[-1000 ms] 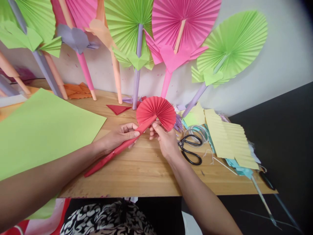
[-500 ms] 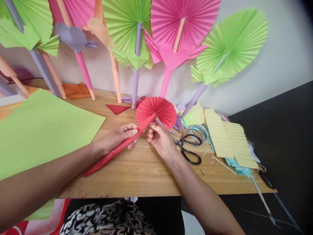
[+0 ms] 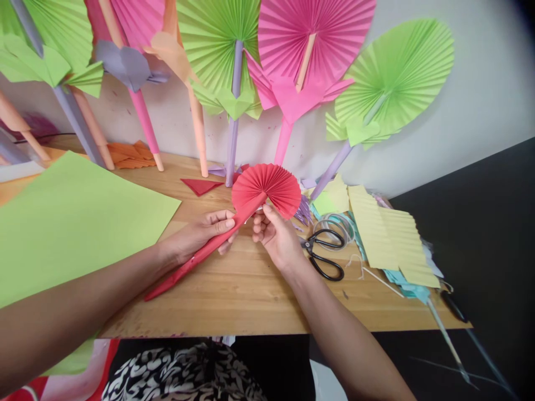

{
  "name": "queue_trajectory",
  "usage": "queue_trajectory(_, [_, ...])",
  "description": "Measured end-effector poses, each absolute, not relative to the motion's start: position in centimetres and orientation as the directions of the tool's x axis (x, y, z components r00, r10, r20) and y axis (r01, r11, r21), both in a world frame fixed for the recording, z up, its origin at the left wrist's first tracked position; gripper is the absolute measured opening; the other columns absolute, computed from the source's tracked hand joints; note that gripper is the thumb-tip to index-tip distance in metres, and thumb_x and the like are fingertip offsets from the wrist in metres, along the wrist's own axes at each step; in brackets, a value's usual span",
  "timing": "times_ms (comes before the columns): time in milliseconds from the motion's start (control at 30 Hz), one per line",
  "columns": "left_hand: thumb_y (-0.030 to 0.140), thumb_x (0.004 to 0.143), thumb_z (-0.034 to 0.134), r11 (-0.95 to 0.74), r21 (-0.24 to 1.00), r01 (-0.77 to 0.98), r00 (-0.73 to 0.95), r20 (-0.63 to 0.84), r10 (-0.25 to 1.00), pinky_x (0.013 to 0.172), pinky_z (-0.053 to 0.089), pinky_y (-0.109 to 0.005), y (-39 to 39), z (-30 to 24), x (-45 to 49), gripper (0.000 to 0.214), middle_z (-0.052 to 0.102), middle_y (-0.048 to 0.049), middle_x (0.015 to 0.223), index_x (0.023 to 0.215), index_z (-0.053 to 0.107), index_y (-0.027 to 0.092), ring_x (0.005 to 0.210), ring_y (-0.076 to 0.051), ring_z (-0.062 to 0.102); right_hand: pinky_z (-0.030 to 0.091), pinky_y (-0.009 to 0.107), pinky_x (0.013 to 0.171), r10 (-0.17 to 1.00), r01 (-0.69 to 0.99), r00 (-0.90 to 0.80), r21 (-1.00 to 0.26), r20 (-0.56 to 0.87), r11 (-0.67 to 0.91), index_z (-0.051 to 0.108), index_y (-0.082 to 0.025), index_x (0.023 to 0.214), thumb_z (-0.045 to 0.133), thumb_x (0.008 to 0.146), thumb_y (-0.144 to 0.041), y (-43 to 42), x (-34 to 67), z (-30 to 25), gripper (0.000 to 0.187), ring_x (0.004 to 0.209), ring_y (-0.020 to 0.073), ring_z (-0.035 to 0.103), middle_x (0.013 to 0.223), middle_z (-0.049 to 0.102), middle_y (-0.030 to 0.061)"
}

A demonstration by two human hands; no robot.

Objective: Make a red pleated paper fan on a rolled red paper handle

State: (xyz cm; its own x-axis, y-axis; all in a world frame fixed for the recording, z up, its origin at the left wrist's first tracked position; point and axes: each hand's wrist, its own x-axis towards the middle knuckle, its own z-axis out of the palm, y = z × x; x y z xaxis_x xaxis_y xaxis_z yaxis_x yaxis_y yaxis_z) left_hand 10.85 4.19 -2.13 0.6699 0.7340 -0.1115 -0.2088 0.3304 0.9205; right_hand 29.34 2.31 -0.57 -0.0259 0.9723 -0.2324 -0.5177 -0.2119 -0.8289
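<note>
The left hand (image 3: 211,227) is clamped around the red handle (image 3: 208,249), with the red pleated fan (image 3: 270,181) at its two o'clock end, while the right hand (image 3: 276,236) bunches its fingers under the fan's hub; I cannot tell what, if anything, they pinch. The pleats are already spread, but look short of a full round and show no folded trim like the pink fan (image 3: 338,44) toward one o'clock. Scissors (image 3: 310,245) lie at the right hand's four o'clock.

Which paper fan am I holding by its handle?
The small red fan, its handle in your left hand; the bigger green fans and pink fans stand by the wall.
</note>
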Motion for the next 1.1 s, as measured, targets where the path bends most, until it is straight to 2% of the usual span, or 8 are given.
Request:
queue_trajectory(233, [0.037, 0.093, 0.057, 0.32, 0.925, -0.207, 0.674, -0.103, 0.732, 0.054, 0.04, -0.02, 4.2, -2.2, 10.8, 0.024, 0.058, 0.0019, 0.067, 0.082, 0.051, 0.016, 0.051, -0.008, 0.052, 0.042, 0.016, 0.04, 0.966, -0.534, -0.04, -0.811, -0.257, -0.238, 0.065, -0.019, 0.073, 0.082, 0.062, -0.031, 2.4, 29.5, -0.6, 0.024, 0.049, 0.0061, 0.05, 0.061, 0.06, -0.0059])
queue_trajectory(367, [0.037, 0.093, 0.057, 0.299, 0.928, -0.222, 0.666, -0.08, 0.742, 0.054, 0.04, -0.02, 4.1, -1.9, 10.8, 0.024, 0.058, 0.002, 0.066, 0.082, 0.052, 0.016, 0.051, -0.008, 0.051, 0.039, 0.016, 0.039, 0.967, -0.45, -0.072, -0.858, -0.243, -0.249, 0.062, -0.019, 0.07, 0.078, 0.064, -0.031, 2.1, 29.4, -0.9, 0.021, 0.047, 0.0061, 0.047, 0.057, 0.056, -0.0072])
queue_trajectory(533, [0.038, 0.091, 0.06, 0.25, 0.929, -0.274, 0.623, -0.026, 0.782, 0.054, 0.04, -0.021, 4.3, -1.6, 10.7, 0.025, 0.057, 0.0025, 0.063, 0.081, 0.052, 0.016, 0.05, -0.008, 0.051, 0.038, 0.019, 0.039, 0.966, -0.179, -0.113, -0.951, -0.233, -0.25, 0.058, -0.02, 0.068, 0.068, 0.068, -0.034, 1.9, 29.3, -1.1, 0.017, 0.045, 0.0073, 0.043, 0.054, 0.052, -0.0071])
queue_trajectory(633, [0.036, 0.091, 0.06, 0.213, 0.924, -0.317, 0.578, 0.01, 0.816, 0.054, 0.04, -0.021, 4.5, -1.4, 10.6, 0.025, 0.056, 0.0027, 0.062, 0.079, 0.053, 0.016, 0.05, -0.008, 0.05, 0.038, 0.021, 0.042, 0.988, 0.163, -0.041, -0.977, -0.147, -0.138, 0.057, -0.02, 0.068, 0.062, 0.072, -0.031, 0.9, 30.7, 0.5, 0.013, 0.044, 0.0085, 0.045, 0.054, 0.05, -0.0074])
queue_trajectory(800, [0.039, 0.094, 0.055, 0.199, 0.917, -0.347, 0.569, 0.037, 0.822, 0.054, 0.039, -0.021, 4.5, -1.3, 10.4, 0.03, 0.055, 0.0019, 0.058, 0.074, 0.054, 0.015, 0.05, -0.009, 0.05, 0.029, 0.022, 0.049, 0.995, 0.696, -0.091, -0.717, -0.038, 0.037, 0.059, -0.02, 0.068, 0.056, 0.082, -0.022, -5.9, 32.4, 3.8, 0.015, 0.05, 0.0088, 0.043, 0.054, 0.049, -0.0062])
queue_trajectory(933, [0.039, 0.093, 0.055, 0.257, 0.915, -0.311, 0.636, 0.0, 0.771, 0.052, 0.039, -0.02, 4.2, -1.4, 10.4, 0.03, 0.057, 0.0011, 0.06, 0.076, 0.055, 0.015, 0.049, -0.009, 0.051, 0.028, 0.023, 0.054, 0.867, 0.784, -0.426, -0.583, -0.258, 0.211, 0.058, -0.018, 0.061, 0.05, 0.093, -0.025, -12.4, 29.9, 3.5, 0.033, 0.054, 0.0092, 0.047, 0.057, 0.056, -0.0025])
queue_trajectory(1033, [0.039, 0.092, 0.057, 0.282, 0.907, -0.313, 0.664, -0.003, 0.747, 0.05, 0.038, -0.02, 3.9, -1.3, 10.4, 0.029, 0.056, 0.0015, 0.06, 0.077, 0.055, 0.015, 0.047, -0.008, 0.05, 0.037, 0.022, 0.063, 0.835, 0.737, -0.497, -0.624, -0.236, 0.262, 0.067, -0.021, 0.087, 0.059, 0.087, -0.018, -13.8, 28.7, 2.7, 0.009, 0.07, 0.0118, 0.059, 0.08, 0.069, -0.0006])
queue_trajectory(1100, [0.039, 0.092, 0.056, 0.271, 0.91, -0.314, 0.669, 0.009, 0.743, 0.05, 0.037, -0.02, 3.6, -1.2, 10.4, 0.028, 0.056, 0.0019, 0.06, 0.077, 0.055, 0.015, 0.047, -0.008, 0.049, 0.042, 0.023, 0.071, 0.901, 0.718, -0.403, -0.666, -0.16, 0.203, 0.066, -0.024, 0.104, 0.06, 0.084, -0.016, -12.9, 29.3, 2.8, 0.022, 0.086, 0.0144, 0.063, 0.099, 0.071, 0.0015])
